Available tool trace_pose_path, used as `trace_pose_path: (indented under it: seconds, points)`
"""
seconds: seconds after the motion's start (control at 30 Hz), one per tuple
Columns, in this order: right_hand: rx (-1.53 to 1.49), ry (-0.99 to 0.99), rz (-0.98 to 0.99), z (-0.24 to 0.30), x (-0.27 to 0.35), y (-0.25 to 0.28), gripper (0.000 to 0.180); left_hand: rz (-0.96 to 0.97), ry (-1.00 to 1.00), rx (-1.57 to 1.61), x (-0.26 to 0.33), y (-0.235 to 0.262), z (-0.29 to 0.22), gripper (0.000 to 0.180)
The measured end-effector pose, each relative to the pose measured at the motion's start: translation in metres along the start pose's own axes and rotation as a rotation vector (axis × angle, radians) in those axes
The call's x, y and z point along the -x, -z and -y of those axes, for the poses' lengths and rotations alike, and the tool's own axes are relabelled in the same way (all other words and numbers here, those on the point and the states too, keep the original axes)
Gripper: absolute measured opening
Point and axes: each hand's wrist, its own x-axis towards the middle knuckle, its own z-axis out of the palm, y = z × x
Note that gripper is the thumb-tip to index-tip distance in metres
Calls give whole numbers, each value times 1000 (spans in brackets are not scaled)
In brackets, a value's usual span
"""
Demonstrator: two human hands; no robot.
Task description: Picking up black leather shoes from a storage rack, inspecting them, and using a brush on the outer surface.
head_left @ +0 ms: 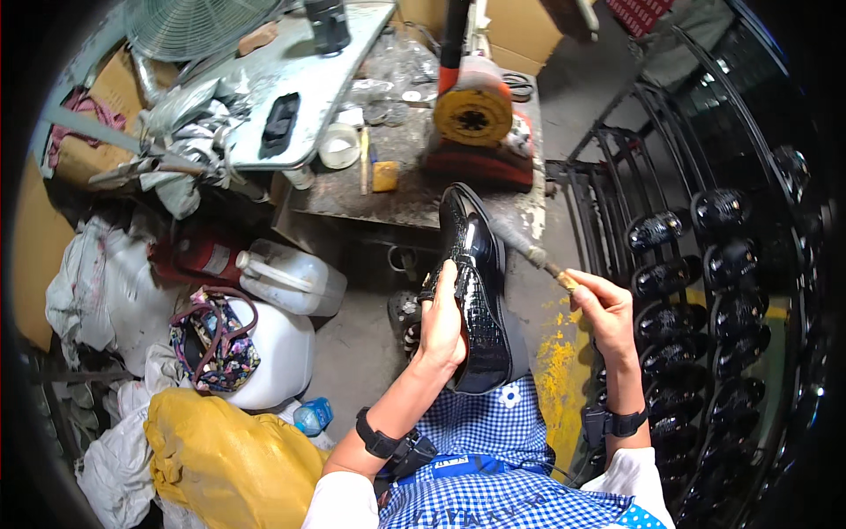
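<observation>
Glossy black croc-patterned shoe (476, 282), blue-white checked apron (493, 441), yellow bag (220, 458)

One glossy black shoe (476, 291) in my left hand (441, 322), one brush (529, 251) in my right hand (604, 304), two white jugs (291, 278) left of the shoe.

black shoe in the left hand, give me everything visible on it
The black shoe is a glossy dress shoe, apparently patent leather embossed with a scaly crocodile-like pattern, with lacing on top. It is held above the person's lap, toe pointing away toward the cluttered workbench, heel near the blue checked apron. The left hand grips it along its left side. The right hand holds a small brush whose head is against or just beside the shoe's right edge; contact cannot be confirmed.
</observation>
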Motion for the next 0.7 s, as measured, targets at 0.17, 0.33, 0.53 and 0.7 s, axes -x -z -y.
trace_pose_path:
  seconds: [0.17,0.33,0.53,0.7]
  points:
    - [431,222,25,-3,36,33,27,14,32,-84,3,-9,45,26]
    - [664,329,-228,-33,53,43,26,-69,27,-318,-10,-7,97,25]
    - [561,268,-321,-71,106,49,28,-94,-118,-534,-13,11,153,29]
    - [570,224,-398,-86,133,46,31,-72,-96,-640,-10,16,173,29]
